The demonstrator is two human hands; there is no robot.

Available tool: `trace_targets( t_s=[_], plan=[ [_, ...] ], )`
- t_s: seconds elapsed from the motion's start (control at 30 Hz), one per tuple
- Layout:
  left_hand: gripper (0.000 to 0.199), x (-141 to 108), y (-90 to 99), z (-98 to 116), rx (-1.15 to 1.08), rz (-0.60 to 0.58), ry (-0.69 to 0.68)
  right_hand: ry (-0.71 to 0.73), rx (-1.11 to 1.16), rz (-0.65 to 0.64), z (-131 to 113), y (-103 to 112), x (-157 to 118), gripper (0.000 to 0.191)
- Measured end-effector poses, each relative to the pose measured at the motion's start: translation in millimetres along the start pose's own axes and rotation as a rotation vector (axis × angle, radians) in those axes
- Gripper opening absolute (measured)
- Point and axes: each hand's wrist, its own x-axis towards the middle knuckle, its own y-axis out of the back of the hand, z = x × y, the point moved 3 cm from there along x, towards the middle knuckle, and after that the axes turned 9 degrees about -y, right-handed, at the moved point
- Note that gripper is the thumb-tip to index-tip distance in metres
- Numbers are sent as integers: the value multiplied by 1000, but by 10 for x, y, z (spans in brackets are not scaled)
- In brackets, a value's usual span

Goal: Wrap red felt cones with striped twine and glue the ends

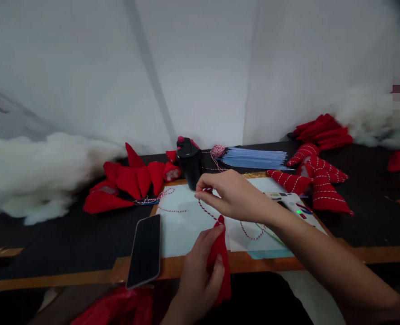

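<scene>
Head view: left fingers (208,241) clenched on red felt (220,266) at the table edge (186,266), right fingers (206,183) pinching twine (208,208) above paper (179,230)

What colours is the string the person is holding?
The string has red and white twisted stripes, clearest in the head view.

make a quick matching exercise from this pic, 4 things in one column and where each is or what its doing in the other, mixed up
Things:
1. left hand
2. right hand
3. phone
4. twine ball

Places and states:
A. lying dark screen up, left of the pale paper sheet
B. sitting between the black container and the blue strips
C. pinching red-and-white twine above the paper
D. holding a red fabric cone

Pairs: 1-D, 2-C, 3-A, 4-B
</scene>
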Motion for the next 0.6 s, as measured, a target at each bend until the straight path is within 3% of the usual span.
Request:
trace_targets(
  t_s=[0.13,0.33,0.5,0.6],
  plan=[
    [56,-46,-6,-11,-14,46,18,0,10,-10,62,-51,38,10],
    [48,-188,-45,-83,-57,208,156,-20,123,-30,282,-179,71,12],
    [50,-172,-47,-65,-156,231,158,-68,225,-42,428,-281,47,12],
    [48,-179,-23,-61,-246,337,245,-110,292,-71,510,-342,-25,14]
  ],
)
